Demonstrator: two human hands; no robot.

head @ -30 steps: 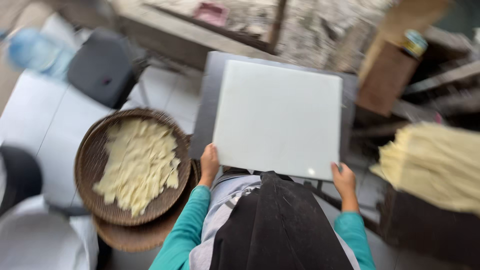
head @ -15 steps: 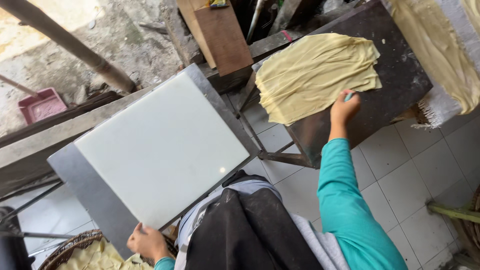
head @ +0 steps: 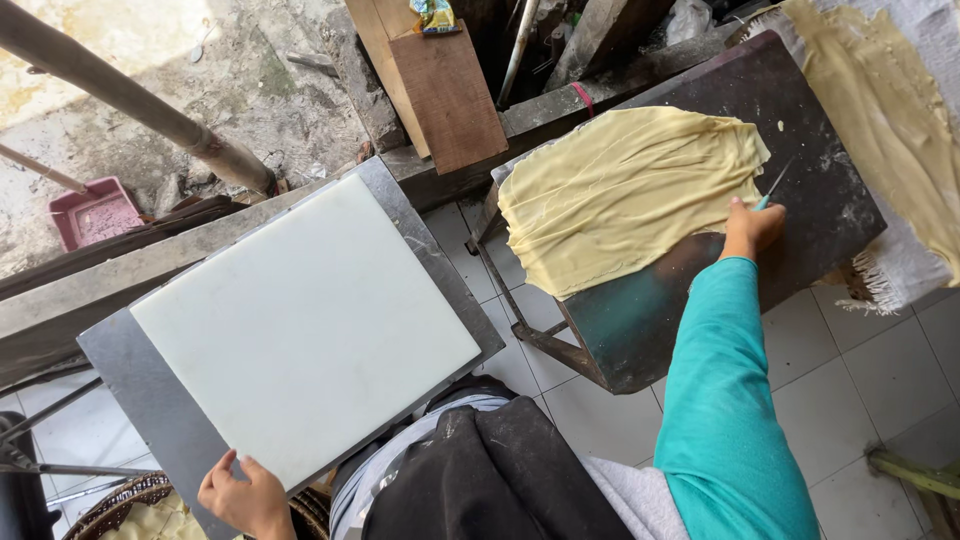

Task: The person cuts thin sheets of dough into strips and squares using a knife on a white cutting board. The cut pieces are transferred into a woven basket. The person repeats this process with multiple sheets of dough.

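Grey metal table (head: 130, 385): carries a white rectangular plastic cutting board (head: 305, 325), lying flat. Adjacent dark metal table (head: 640, 330), set over the white tiled floor (head: 880, 375): stack of pale yellow dough sheets (head: 625, 190).

The cutting board (head: 300, 325) lies on the left table (head: 120, 355); the dough sheet (head: 625, 195) lies on the right table (head: 800, 160), beyond the stool (head: 530, 310).

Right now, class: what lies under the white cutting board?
The white cutting board rests on a grey metal tabletop, whose margin shows along the edges. The left hand holds the near edge. The board hides the tabletop's middle.
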